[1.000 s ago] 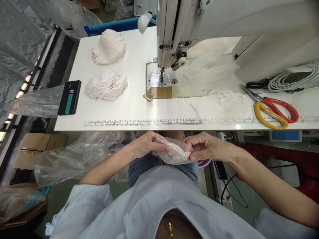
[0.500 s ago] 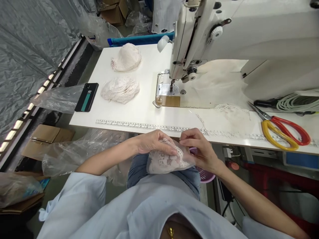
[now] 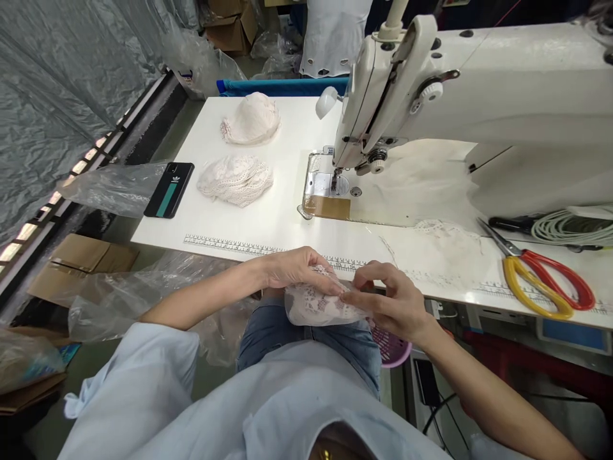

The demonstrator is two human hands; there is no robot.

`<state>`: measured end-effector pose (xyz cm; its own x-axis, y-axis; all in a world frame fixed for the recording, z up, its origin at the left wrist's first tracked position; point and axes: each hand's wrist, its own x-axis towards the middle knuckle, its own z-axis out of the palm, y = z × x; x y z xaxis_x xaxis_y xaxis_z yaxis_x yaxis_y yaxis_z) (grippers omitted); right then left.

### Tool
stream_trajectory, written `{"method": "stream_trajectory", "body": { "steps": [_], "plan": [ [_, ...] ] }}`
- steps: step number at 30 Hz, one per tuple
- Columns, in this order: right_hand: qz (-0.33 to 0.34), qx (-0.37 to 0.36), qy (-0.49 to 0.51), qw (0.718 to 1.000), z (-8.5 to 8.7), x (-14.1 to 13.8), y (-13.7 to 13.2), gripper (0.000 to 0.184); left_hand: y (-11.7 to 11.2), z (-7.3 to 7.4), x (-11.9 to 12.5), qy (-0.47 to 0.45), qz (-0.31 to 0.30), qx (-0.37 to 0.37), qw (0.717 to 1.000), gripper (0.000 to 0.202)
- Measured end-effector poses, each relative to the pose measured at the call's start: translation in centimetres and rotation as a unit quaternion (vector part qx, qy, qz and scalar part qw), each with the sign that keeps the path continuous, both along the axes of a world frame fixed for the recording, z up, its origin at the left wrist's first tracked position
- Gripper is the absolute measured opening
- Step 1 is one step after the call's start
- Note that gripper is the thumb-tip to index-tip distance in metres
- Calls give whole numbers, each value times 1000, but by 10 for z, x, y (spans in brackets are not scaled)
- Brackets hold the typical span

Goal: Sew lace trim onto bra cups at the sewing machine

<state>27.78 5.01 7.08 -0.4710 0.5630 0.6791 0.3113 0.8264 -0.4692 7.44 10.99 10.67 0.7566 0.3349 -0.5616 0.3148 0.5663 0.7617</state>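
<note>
A piece of white lace fabric (image 3: pixel 320 308) with a sheer layer hangs over my lap, just in front of the table edge. My left hand (image 3: pixel 299 269) is closed on it, thumb pressed on top. At the fabric's right side my right hand (image 3: pixel 390 297) pinches the edge, its fingertips close to the left thumb. Two more white lace pieces rest on the table: a rounded, cup-shaped one (image 3: pixel 253 119) at the back and a folded one (image 3: pixel 235 180) nearer me. Beyond my hands stands a white sewing machine (image 3: pixel 373 108), its needle area apart from the fabric I hold.
Scissors with red and yellow handles (image 3: pixel 541 275) lie at the table's right, beside a coiled pale cord (image 3: pixel 575 227). A black phone (image 3: pixel 169 190) is at the left edge. A printed ruler strip (image 3: pixel 230 246) runs along the front. A purple basket (image 3: pixel 393 348) sits below.
My right hand has come left and down, its fingertips now against the lace near my left thumb. My left hand keeps its hold. The camera view has shifted slightly.
</note>
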Motion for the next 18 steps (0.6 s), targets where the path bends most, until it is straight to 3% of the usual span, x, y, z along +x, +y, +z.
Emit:
{"method": "stream_trajectory", "body": {
  "steps": [4, 7, 9, 11, 13, 15, 16, 18],
  "plan": [
    [-27, 61, -37, 997, 1, 3, 12, 23, 24, 5, -6, 27, 3, 50, 998, 20],
    [-41, 109, -77, 990, 1, 3, 28, 23, 55, 12, -11, 58, -2, 168, 984, 24],
    [-52, 141, -115, 982, 1, 1, 45, 21, 80, 18, -11, 87, -14, 269, 959, 26],
    [-68, 168, -148, 972, 0, -2, 64, 18, 102, 22, -7, 131, -47, 391, 910, 28],
    [-92, 180, -179, 963, -3, -6, 84, 18, 119, 23, 0, 199, -73, 529, 822, 25],
    [-117, 176, -201, 957, -9, -9, 98, 21, 125, 18, 8, 257, -61, 629, 731, 17],
    [-126, 171, -208, 955, -12, -10, 103, 23, 124, 14, 11, 273, -45, 654, 704, 16],
    [-136, 158, -213, 954, -19, -11, 107, 23, 115, 6, 15, 278, -27, 680, 678, 22]
  ]
}}
